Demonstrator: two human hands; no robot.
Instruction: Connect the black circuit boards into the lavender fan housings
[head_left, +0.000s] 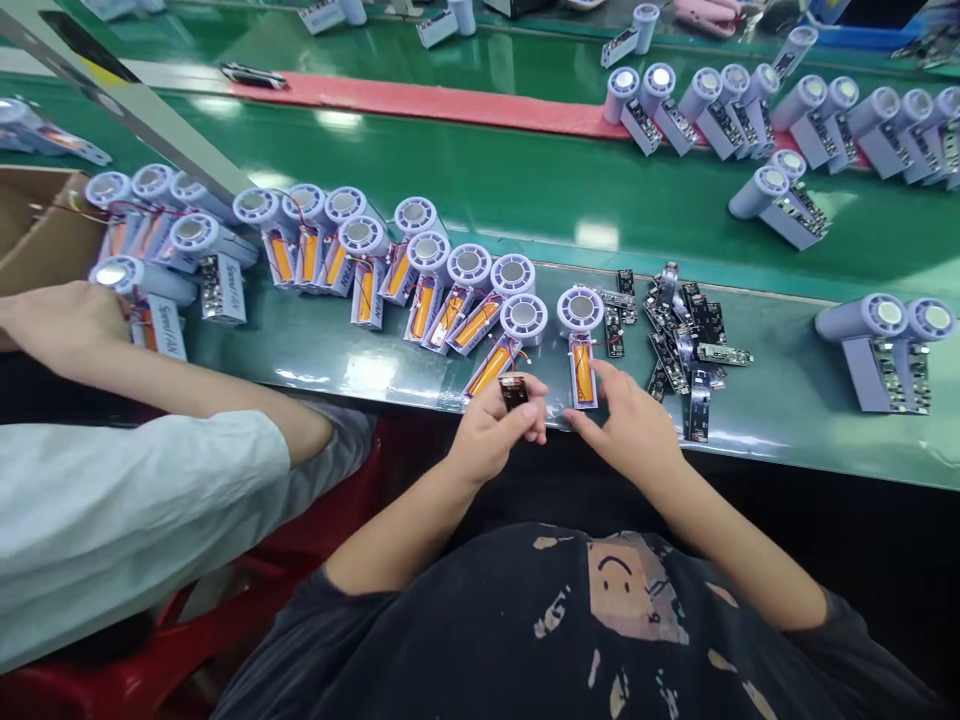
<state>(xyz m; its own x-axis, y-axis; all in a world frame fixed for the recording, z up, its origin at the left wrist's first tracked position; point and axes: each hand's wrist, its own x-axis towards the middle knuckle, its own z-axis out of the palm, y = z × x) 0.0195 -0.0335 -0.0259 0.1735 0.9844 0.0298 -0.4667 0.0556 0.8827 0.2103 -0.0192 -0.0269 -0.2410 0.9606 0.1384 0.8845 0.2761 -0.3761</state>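
At the near edge of the green bench (750, 410), both forearms reach forward from the lap side and angle inward. The left hand (491, 430) is raised at the edge, its palm turned toward the right hand (637, 420); its fingers are curled closed on a small black circuit board (514, 393), gripped with the thumb in front. The right hand lies lower, beside the handle of a lavender fan unit (581, 345), with thumb and forefinger spread open around the handle's near end; whether they touch it cannot be told. That fan unit lies with its round head away from the person and an orange cell showing in its handle. Just left of it is a row of similar fan units (469, 268); to its right lies a loose pile of circuit boards (682, 335). Farther left, a co-worker's hand (71, 320) reaches to another fan unit (154, 305).
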